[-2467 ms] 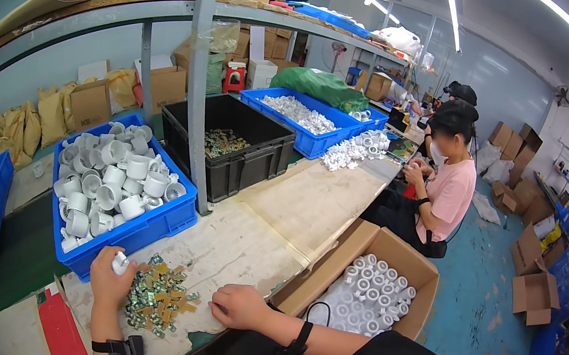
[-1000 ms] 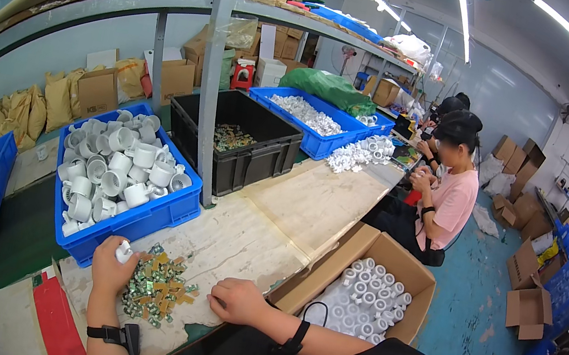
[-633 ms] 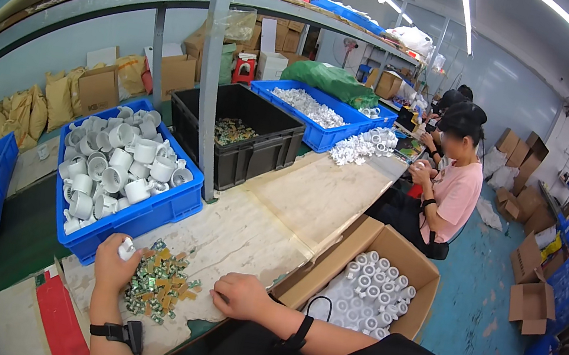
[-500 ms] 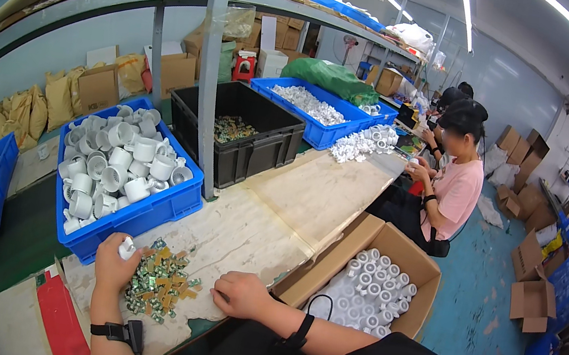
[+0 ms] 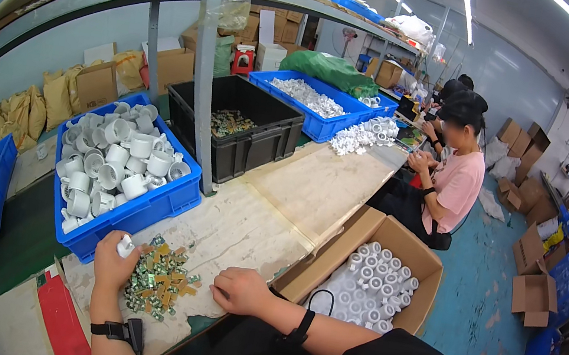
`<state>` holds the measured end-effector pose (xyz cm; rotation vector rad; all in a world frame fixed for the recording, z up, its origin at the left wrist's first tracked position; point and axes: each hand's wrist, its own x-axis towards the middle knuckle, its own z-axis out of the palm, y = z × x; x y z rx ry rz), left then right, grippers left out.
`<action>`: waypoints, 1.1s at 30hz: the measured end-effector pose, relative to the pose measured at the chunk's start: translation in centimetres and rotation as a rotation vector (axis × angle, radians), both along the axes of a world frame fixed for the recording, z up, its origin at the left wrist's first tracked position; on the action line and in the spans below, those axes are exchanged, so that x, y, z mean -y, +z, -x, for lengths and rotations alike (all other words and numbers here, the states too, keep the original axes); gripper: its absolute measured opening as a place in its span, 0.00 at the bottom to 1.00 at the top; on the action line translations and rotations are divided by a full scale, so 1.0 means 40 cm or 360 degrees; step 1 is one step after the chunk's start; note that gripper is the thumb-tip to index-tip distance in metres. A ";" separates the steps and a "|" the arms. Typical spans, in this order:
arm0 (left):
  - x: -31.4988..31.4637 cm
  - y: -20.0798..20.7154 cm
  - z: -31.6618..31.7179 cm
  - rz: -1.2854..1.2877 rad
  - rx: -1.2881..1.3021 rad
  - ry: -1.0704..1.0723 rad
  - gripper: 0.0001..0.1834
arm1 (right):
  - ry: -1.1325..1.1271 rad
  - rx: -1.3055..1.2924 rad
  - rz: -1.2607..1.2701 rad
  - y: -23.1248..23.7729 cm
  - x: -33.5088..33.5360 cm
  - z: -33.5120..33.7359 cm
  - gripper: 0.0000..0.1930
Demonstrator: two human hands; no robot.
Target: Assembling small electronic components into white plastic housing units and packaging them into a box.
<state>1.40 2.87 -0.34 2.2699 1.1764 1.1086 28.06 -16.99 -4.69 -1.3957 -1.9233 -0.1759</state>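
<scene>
My left hand [image 5: 110, 265] is closed around a small white plastic part [image 5: 126, 246], whose upper end shows between thumb and fingers. Right beside it lies a loose pile of small green and tan circuit boards [image 5: 160, 281] on the worn bench top. On the other side of that pile, my right hand [image 5: 240, 291] rests at the bench edge with its fingers curled in. Whatever those fingers may hold is hidden. Just beyond my left hand stands a blue crate [image 5: 167, 207] heaped with white plastic cups [image 5: 115, 153].
A cardboard box [image 5: 418, 298] of white ring-ended parts stands by my right forearm. A black bin [image 5: 259, 151] holds more boards. Farther back are a blue tray [image 5: 318, 132] and a heap of white parts [image 5: 362, 139]. A co-worker in pink [image 5: 461, 181] sits along the bench. A post [image 5: 204, 74] rises from the bench.
The view has shifted slightly. Both hands keep nearly the same place and pose, the left still holding the white plastic part.
</scene>
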 end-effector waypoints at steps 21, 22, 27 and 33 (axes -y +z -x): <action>-0.012 -0.013 0.005 -0.0077 0.0091 0.0021 0.19 | 0.0004 0.0006 0.0030 -0.006 -0.001 -0.001 0.10; -0.010 -0.011 0.004 -0.0076 0.0091 0.0009 0.19 | 0.0001 0.0012 0.0034 -0.006 0.000 -0.001 0.10; -0.005 -0.006 0.001 -0.0073 0.0079 0.0015 0.18 | -0.0016 0.0003 0.0114 0.000 0.004 0.003 0.11; -0.001 0.001 0.008 -0.0075 0.0061 0.0004 0.19 | 0.0020 -0.0057 0.0154 0.003 -0.001 0.006 0.10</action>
